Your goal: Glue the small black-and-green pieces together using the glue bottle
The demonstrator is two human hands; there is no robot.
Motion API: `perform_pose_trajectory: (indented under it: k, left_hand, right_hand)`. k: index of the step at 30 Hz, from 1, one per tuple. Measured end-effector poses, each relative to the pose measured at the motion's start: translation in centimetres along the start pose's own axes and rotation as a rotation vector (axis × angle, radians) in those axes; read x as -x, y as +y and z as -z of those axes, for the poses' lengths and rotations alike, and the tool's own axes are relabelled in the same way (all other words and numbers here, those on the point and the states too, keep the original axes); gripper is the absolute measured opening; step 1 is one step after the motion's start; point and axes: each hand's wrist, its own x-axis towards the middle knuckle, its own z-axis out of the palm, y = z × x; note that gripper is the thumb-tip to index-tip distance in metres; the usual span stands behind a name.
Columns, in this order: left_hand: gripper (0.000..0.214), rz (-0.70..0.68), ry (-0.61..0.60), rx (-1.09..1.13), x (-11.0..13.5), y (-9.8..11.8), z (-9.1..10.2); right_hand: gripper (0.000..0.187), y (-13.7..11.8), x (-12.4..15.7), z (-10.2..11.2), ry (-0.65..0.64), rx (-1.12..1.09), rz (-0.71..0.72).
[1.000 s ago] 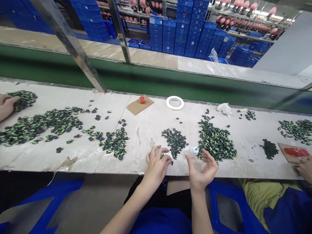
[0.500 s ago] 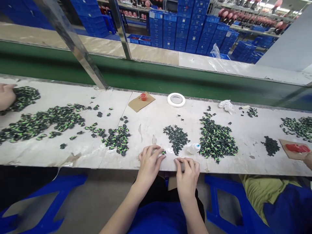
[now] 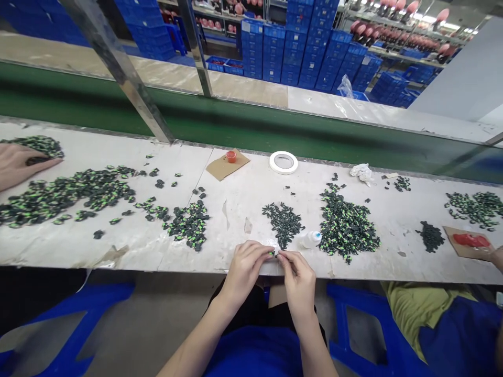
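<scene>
My left hand (image 3: 244, 268) pinches a small black-and-green part (image 3: 272, 253) between thumb and fingertips, just over the table's front edge. The fingertips of my right hand (image 3: 298, 273) are closed right against that part; whatever they pinch is too small to make out. Beyond the hands lies a pile of small black pieces (image 3: 284, 224). A white bottle with a blue tip (image 3: 311, 240) lies tilted to its right. Black-and-green parts form a larger pile (image 3: 348, 226) on the right and a smaller pile (image 3: 189, 226) on the left.
A tape roll (image 3: 283, 163) and cardboard (image 3: 220, 168) with a red cup (image 3: 231, 156) lie toward the back. Another person's hand (image 3: 23, 165) touches parts at far left. At far right, another hand (image 3: 497, 257) is by cardboard bearing something red (image 3: 471, 240). A metal post (image 3: 129, 84) stands behind.
My left hand has moved right with the black-and-green part, and my right hand has shifted slightly left, so their fingertips now meet. The other person's hand at far left reaches further over the pile.
</scene>
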Motion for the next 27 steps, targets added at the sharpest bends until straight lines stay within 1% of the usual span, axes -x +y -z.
perform_pose_trajectory:
  k: [5, 8, 10, 13, 16, 18, 21, 24, 27]
  left_hand:
    - [0.021, 0.001, 0.007, 0.004, 0.2, 0.2, 0.0]
    - [0.020, 0.031, 0.019, 0.076, 0.1, 0.4, 0.0]
    - [0.018, 0.080, 0.027, 0.180, 0.0, 0.7, 0.0]
    - [0.016, 0.195, 0.032, 0.342, -0.2, 1.2, 0.0]
    - [0.015, 0.274, 0.013, 0.414, 0.0, 1.4, 0.1]
    - [0.017, 0.275, 0.000, 0.403, 0.3, 1.3, 0.2]
    - [0.020, 0.227, -0.009, 0.348, 0.7, 0.5, 0.5]
    - [0.019, 0.184, -0.094, 0.306, 1.1, -0.6, 0.8]
    - [0.020, 0.182, -0.149, 0.282, 1.4, -1.2, 1.2]
  right_hand:
    - [0.018, -0.1, -0.1, 0.0, -0.029, -0.036, 0.003]
    - [0.016, -0.1, 0.0, 0.0, -0.030, -0.030, 0.046]
    - [0.015, -0.1, 0.0, 0.0, -0.012, -0.016, 0.105]
    - [0.016, -0.1, 0.0, 0.2, 0.015, 0.010, 0.189]
    - [0.017, -0.4, 0.0, 0.4, 0.010, 0.024, 0.233]
    - [0.016, -0.8, 0.1, 0.6, -0.007, 0.012, 0.226]
    - [0.016, -1.3, 0.2, 0.9, -0.048, -0.035, 0.158]
    - [0.020, -1.7, 0.4, 1.2, -0.088, -0.073, 0.100]
    - [0.029, -1.8, 0.6, 1.6, -0.137, -0.074, 0.116]
